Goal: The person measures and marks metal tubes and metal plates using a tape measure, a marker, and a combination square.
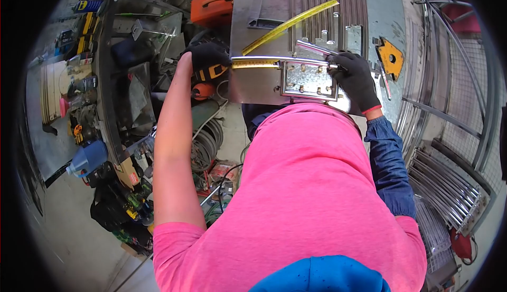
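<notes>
My left hand (pixel 208 57), in a black glove, grips a yellow and black tape measure (pixel 212 72) at the left edge of the metal table. Its yellow blade (pixel 256 65) is drawn out to the right, just below a shiny metal tube (pixel 264 58). My right hand (pixel 355 78), also in a black glove, is closed around the tube's right end. The fingers partly hide what lies there. Between the hands, against the table's near edge, is a rectangular metal frame (pixel 309 79) with several small fittings inside it.
Several metal tubes (pixel 317 12) and a yellow folding ruler (pixel 290 26) lie farther back on the table (pixel 383 6). An orange magnetic welding square (pixel 391 58) is at the right. An orange toolbox (pixel 211 6) and cluttered shelves stand left; metal racks (pixel 449 186) stand right.
</notes>
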A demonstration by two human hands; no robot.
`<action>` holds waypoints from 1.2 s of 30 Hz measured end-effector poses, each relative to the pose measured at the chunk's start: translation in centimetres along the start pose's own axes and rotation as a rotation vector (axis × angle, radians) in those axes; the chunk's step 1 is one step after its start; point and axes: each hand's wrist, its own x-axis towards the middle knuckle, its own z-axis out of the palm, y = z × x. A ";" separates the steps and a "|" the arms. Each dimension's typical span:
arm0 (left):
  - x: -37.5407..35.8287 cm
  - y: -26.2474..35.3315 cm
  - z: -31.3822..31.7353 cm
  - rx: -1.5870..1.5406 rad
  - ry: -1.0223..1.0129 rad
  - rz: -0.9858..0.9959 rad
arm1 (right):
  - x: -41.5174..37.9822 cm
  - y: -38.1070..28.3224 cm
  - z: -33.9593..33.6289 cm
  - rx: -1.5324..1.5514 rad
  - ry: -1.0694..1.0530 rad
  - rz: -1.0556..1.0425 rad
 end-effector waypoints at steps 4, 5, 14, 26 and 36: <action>-0.8 -0.7 0.3 -0.099 0.002 0.055 | 0.1 -0.1 -0.1 -0.004 -0.022 0.022; -1.0 -0.6 0.4 -0.100 0.011 0.056 | 0.1 -0.1 -0.1 -0.008 -0.018 0.020; -0.2 1.7 1.0 0.045 0.062 -0.037 | 0.1 -0.1 0.1 0.001 -0.009 -0.020; 0.8 3.7 0.3 0.211 0.046 -0.173 | -0.1 -0.1 0.1 0.077 0.007 0.008; 0.8 3.5 0.5 0.239 0.072 -0.150 | 0.0 0.0 0.1 0.005 0.014 -0.016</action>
